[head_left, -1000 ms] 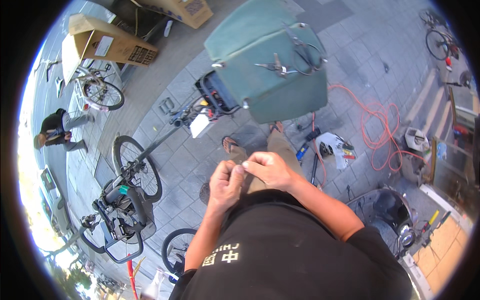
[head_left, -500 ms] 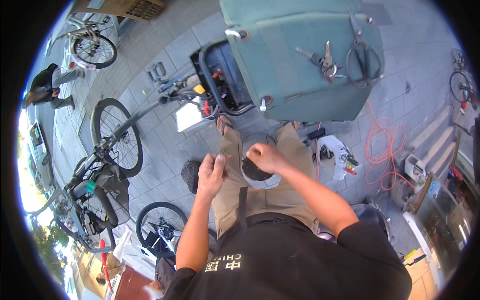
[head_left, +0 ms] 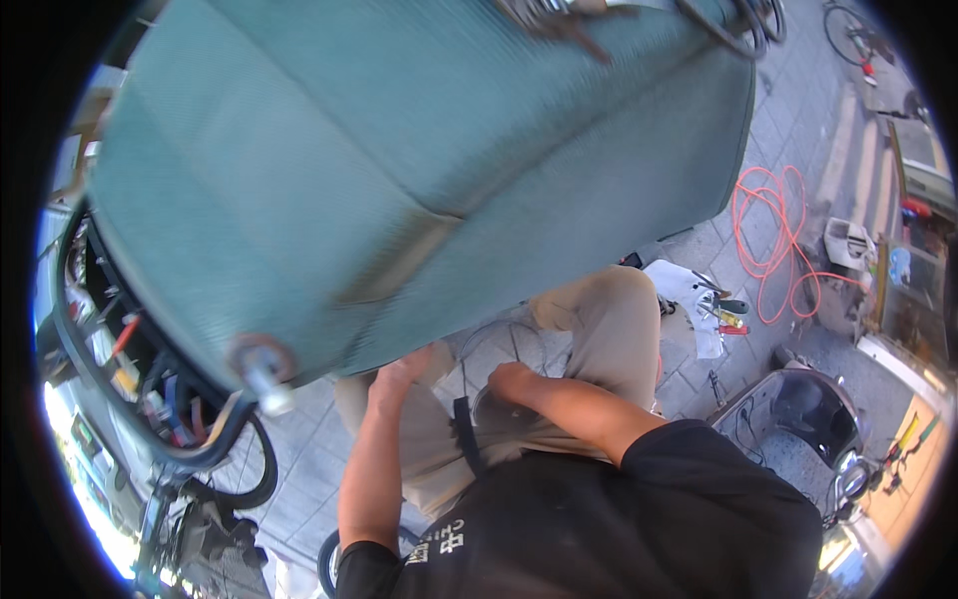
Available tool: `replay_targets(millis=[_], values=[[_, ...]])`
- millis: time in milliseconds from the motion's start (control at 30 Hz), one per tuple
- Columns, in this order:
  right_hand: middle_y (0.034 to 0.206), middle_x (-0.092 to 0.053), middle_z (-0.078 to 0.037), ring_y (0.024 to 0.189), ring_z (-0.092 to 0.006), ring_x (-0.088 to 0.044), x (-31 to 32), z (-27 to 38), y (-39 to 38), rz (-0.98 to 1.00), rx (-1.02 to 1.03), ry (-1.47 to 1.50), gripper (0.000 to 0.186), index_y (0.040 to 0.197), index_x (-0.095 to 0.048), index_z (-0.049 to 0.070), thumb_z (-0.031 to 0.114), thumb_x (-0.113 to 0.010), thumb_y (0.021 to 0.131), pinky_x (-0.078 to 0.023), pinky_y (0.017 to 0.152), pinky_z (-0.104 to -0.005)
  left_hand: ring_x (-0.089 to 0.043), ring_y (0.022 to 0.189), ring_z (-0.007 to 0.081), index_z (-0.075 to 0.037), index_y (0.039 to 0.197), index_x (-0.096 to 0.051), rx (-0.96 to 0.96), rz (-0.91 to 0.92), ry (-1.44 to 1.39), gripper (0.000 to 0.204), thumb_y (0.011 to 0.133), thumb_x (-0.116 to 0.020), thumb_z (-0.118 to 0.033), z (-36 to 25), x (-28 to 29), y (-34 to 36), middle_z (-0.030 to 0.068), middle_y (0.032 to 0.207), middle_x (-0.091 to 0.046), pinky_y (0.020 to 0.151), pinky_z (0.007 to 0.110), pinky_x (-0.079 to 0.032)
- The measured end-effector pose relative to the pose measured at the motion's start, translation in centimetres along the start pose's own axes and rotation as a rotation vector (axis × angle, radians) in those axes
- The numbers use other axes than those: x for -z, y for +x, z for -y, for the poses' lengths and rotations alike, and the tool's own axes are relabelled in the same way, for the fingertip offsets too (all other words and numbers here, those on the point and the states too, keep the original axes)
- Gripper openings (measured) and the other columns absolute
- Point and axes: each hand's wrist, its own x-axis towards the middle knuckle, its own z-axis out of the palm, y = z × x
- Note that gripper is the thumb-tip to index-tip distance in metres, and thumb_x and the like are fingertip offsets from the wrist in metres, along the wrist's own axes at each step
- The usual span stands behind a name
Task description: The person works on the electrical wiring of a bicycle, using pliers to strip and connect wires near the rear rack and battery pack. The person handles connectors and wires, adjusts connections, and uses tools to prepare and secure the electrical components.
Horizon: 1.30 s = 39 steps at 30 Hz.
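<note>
My left hand (head_left: 404,367) is at the near edge of a large green fabric-covered top (head_left: 269,190). That edge hides its fingers, so its grip does not show. Closer to me, between my knees, my right hand (head_left: 512,381) is curled closed near my lap, and whatever its fingers hold cannot be made out. On the green top lie blurred metal keys (head_left: 554,15) and the dark handles of a pair of scissors (head_left: 733,28), both cut off by the upper rim of the view.
Left of the green top is a black-rimmed bin (head_left: 190,439) of tools. Right of my knee, tools with coloured handles (head_left: 731,317) lie on a white sheet (head_left: 689,290). An orange hose (head_left: 768,240) coils beyond. A grey scooter-like body (head_left: 788,424) stands at my right.
My view has come nearer to the green top, which now fills the upper part. My left hand has passed partly under its edge. The dark round thing by my right hand is no longer distinct.
</note>
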Motion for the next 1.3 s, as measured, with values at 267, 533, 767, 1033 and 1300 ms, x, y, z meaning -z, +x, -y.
replay_targets(millis=[267,533,767,1033,1300], values=[[0.128,-0.078,-0.018,0.118,-0.0356,-0.076,-9.7,-1.9,13.1,0.263,0.2,-0.227,0.036,0.124,-0.083,0.011,0.022,-0.076,0.091,-0.061,0.099,-0.0473,-0.072,0.089,0.0399,-0.003,0.115,-0.076,0.353,0.082,-0.585,0.019,0.101,-0.072,-0.015,-0.6,-5.0,4.4,0.0221,0.098,-0.076,0.081,0.049,-0.057],[0.112,-0.081,-0.02,0.111,-0.0383,-0.077,8.0,4.6,-2.7,-0.505,0.283,0.044,0.024,0.103,-0.084,0.003,0.02,-0.071,0.092,-0.062,0.092,-0.0473,-0.056,0.059,0.0184,-0.001,0.095,-0.065,0.596,-0.072,-0.54,0.029,0.11,-0.068,-0.025,-0.5,-3.4,2.0,0.0109,0.067,-0.061,0.057,0.037,-0.046],[0.106,-0.079,-0.022,0.1,-0.0424,-0.076,10.8,-8.8,-18.9,-1.493,0.297,0.638,0.036,0.111,-0.08,0.007,0.036,-0.06,0.105,-0.059,0.093,-0.0527,-0.057,0.056,0.013,-0.001,0.088,-0.06,0.641,-0.004,-0.451,0.036,0.111,-0.067,-0.028,-0.7,-2.8,-1.1,0.0057,0.065,-0.058,0.053,0.034,-0.047],[0.116,-0.078,-0.022,0.112,-0.0418,-0.074,0.9,-38.5,-3.9,-1.234,-0.534,0.827,0.038,0.112,-0.078,0.003,0.033,-0.062,0.097,-0.058,0.1,-0.0521,-0.054,0.058,0.0085,-0.002,0.091,-0.062,0.693,0.084,-0.492,0.034,0.112,-0.066,-0.027,-1.4,-2.1,-1.5,0.0012,0.066,-0.059,0.055,0.028,-0.045],[0.143,-0.056,-0.023,0.132,-0.0442,-0.062,-2.4,-39.1,7.2,-0.926,-0.62,0.541,0.047,0.137,-0.061,0.004,0.023,-0.069,0.095,-0.055,0.109,-0.054,-0.055,0.06,0.0082,-0.002,0.095,-0.064,0.835,0.107,-0.453,0.035,0.112,-0.067,-0.032,-1.7,-1.5,-2.8,0.0013,0.068,-0.061,0.057,0.027,-0.046]])
